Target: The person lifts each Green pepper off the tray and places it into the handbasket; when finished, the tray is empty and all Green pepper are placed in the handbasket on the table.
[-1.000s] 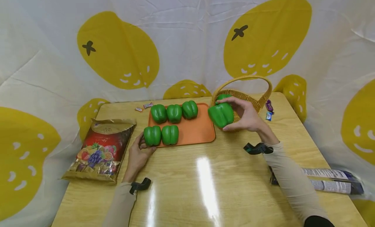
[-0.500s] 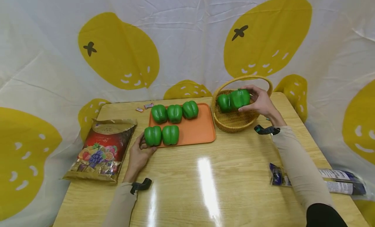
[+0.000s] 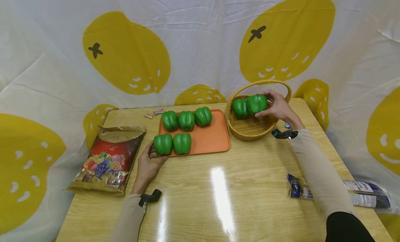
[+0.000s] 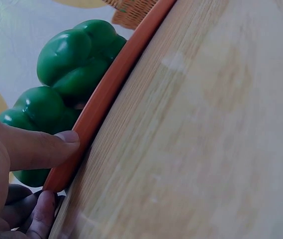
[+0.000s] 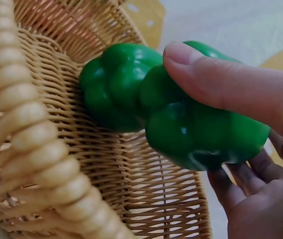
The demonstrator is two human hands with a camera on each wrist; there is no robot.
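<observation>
Right hand (image 3: 278, 105) of mine grips a green pepper (image 3: 257, 103) at the wicker basket (image 3: 250, 134)'s one o'clock; whether it rests on the bottom I cannot tell. Close at its nine o'clock, a second pepper (image 3: 240, 109) sits in the basket. My left hand (image 3: 148, 165) pinches the orange tray (image 3: 209, 138)'s eight o'clock corner; five more peppers (image 3: 186, 121) lie on it. Toward nine o'clock, a candy bag (image 3: 106, 158) lies on the bench (image 3: 193, 186).

Green pepper (image 5: 206, 132) gripped by right hand (image 5: 280, 109). Second green pepper (image 5: 114, 87) partly hidden behind first, seen inside woven brown basket (image 5: 56, 94). Little gaps shown in basket. White-and-yellow cloth (image 5: 208, 25) seen behind.
</observation>
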